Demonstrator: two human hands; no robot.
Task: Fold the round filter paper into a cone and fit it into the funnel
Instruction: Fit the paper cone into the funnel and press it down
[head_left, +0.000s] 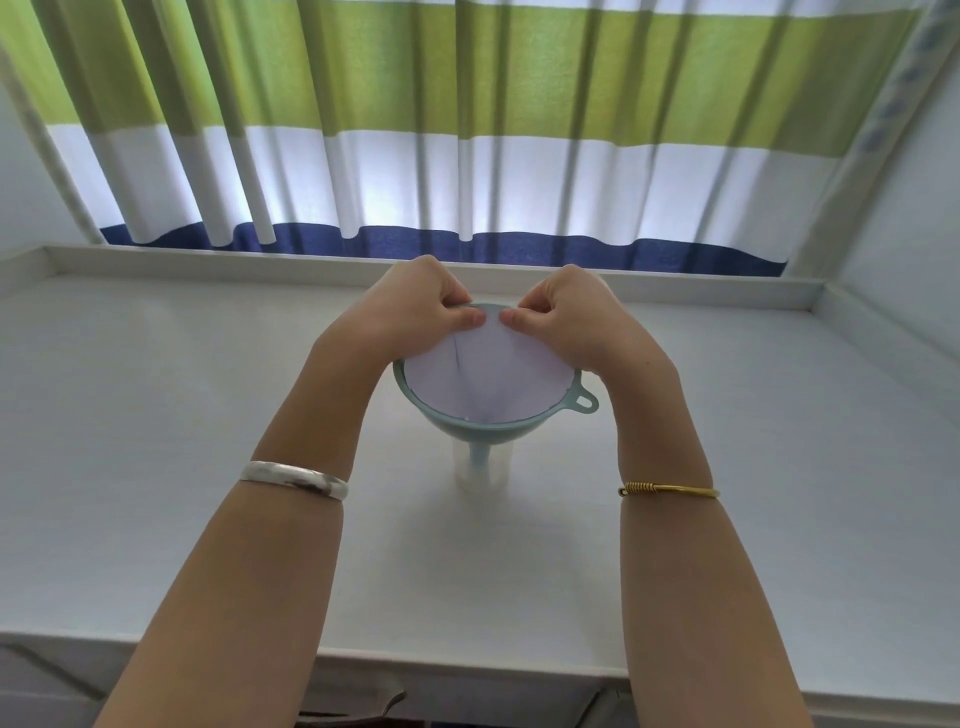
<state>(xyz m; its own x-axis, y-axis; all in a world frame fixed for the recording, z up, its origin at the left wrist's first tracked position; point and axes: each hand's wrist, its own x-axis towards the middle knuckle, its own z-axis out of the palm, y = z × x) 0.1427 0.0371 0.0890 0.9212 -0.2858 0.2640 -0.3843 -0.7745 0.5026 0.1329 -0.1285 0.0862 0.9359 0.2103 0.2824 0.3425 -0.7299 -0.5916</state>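
Clear cup (482, 475) stands mid-surface (156, 389), funnel (415, 397) seated in it, lug at 3 o'clock. Filter paper (488, 371) sits coned inside. Left hand (415, 312) and right hand (566, 319), fingers curled, pinch its 12 o'clock edge. Fitting step; next, likely press paper flush to the wall.

- Both forearms are stretched forward, side by side.
- The left hand (415, 306) is curled, thumb and fingers pinched.
- The right hand (566, 317) is curled likewise, thumbs nearly touching.
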